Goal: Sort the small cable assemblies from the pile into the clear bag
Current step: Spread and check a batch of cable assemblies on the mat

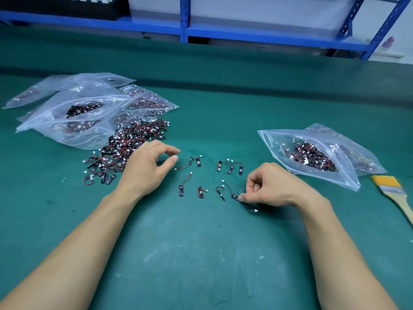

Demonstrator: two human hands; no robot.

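Pile (125, 151): one big tangled heap of small cable assemblies (black strips, red and black wires, white plugs), left of centre on the green mat (201, 253). Way too many to count.

Loose assemblies (219, 166): eight lying singly on the mat between the two hands, spread in two rough rows and mostly apart from each other.

Left hand (145, 168): sits at the pile's right edge, fingers loosely curled, thumb and forefinger a little apart — nothing in it.

Right hand (270, 184): fingers curled in, the tips pinching one held assembly (234, 195) down at the mat. A second wire with a white plug pokes out under the hand; can't tell if that one is gripped too.

Clear bag (279, 142): right of the right hand, lying flat, with a clump of assemblies already inside.

Second bag (366, 159): tucked under the clear bag, also holding parts — so two bags on that side.

Left bags (73, 113): a stack of at least four clear bags behind the pile, overlapping, with parts in them.

Brush (390, 186): one, yellow bristles, just right of the clear bag.

Rack (184, 19): one blue metal shelf frame behind the table.
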